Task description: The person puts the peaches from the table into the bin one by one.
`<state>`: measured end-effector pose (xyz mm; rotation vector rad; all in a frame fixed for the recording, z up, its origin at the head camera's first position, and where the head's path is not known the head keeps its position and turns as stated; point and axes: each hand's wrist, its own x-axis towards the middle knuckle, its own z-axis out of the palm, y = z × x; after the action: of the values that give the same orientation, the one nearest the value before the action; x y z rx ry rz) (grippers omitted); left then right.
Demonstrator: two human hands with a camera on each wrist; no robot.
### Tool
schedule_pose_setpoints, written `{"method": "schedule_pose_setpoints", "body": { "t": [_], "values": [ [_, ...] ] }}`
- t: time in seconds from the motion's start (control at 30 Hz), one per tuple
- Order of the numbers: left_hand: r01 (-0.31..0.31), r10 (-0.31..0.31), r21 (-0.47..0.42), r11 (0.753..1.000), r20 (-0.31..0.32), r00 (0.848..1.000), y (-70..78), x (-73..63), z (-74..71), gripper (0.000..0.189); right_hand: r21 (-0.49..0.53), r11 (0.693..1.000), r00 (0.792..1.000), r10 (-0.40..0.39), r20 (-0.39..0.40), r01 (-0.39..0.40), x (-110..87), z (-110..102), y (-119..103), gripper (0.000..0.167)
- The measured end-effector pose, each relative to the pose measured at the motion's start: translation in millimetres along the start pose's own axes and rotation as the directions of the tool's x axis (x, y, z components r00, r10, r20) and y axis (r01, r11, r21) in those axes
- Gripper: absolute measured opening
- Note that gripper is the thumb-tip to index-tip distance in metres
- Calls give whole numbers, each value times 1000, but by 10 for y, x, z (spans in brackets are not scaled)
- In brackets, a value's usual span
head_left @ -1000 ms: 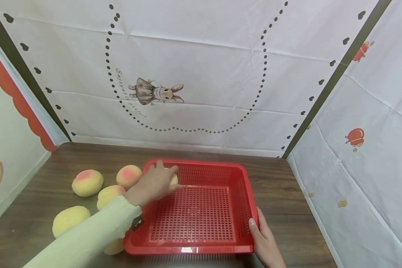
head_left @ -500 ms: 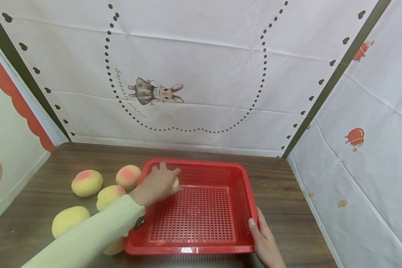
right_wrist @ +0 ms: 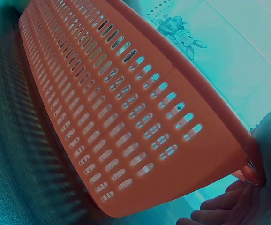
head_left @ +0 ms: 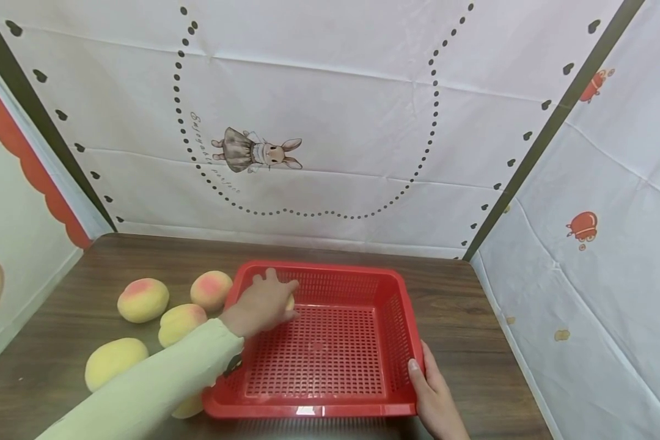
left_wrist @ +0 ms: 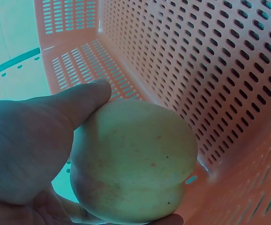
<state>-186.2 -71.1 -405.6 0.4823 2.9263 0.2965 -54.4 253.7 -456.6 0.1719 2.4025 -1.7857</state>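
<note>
Brown tabletop [head_left: 462,311], left fingers [head_left: 271,277] round a peach [left_wrist: 135,159] mostly hidden from above, right fingers [right_wrist: 223,201] round basket rim [head_left: 411,321]

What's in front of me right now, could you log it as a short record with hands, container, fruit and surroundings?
Left hand: grips one peach at the basket's left end; contact with the bottom cannot be told
Right hand: holds the basket's right edge
Container: red perforated basket
Loose fruit: at least five yellow peaches, some blushed pink, left of the basket; the sleeve partly hides one
Surface: dark wooden table
Backdrop: white cloth with a rabbit print
</note>
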Motion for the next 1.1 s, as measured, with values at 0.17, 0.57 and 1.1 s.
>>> {"method": "schedule_pose_setpoints", "body": {
  "t": [0.17, 0.57, 1.1],
  "values": [
    [-1, 1, -11, 1000, 6, 1000, -1, 1, 35, 66, -5, 1000, 1000, 10, -4, -10, 1, -2, -1, 63],
    [-24, 24, 28, 999, 12, 1000, 20, 44, 127, 61, 7, 1000, 1000, 27, -8, -27, -13, 19, -1, 62],
    [-18, 17, 31, 999, 24, 1000, 13, 60, 233, 61, 13, 1000, 999, 27, -16, -27, -10, 26, 4, 61]
  ]
}}
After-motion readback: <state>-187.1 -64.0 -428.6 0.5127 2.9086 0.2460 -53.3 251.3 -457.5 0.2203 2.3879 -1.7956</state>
